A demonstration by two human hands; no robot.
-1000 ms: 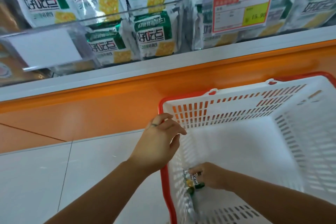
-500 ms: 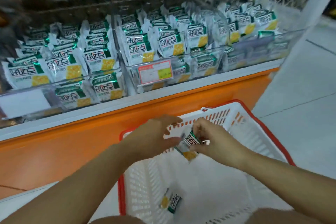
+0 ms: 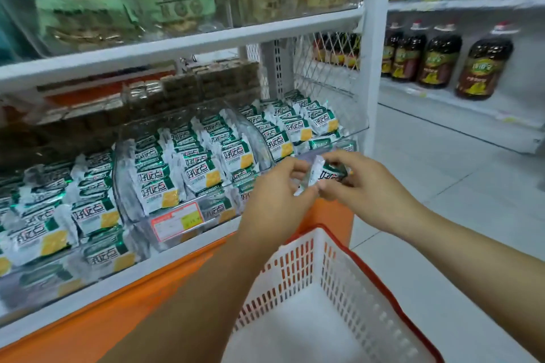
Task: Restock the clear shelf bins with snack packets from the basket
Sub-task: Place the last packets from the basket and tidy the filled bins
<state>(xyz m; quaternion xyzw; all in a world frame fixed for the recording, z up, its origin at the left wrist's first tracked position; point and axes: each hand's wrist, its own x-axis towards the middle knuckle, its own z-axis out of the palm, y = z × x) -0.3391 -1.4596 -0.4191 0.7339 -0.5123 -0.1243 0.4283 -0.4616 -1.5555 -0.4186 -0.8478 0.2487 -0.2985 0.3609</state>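
Dark-brown plastic bottles (image 3: 439,60) at 2 o'clock. Clear plastic shelf bins (image 3: 138,227), 9–12 o'clock — stuffed w/ green-white packets (image 3: 203,171). L hand (image 3: 274,200) & R hand (image 3: 362,186) both pinch one small green-white foil snack packet (image 3: 327,175), centre — above white slotted plastic basket w/ red rim (image 3: 348,280), 6 o'clock.

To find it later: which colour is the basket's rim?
The basket rim is red; head view.

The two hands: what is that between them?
A green-and-white snack packet, which the left hand and the right hand both pinch, in front of the clear shelf bins. The head view shows it.
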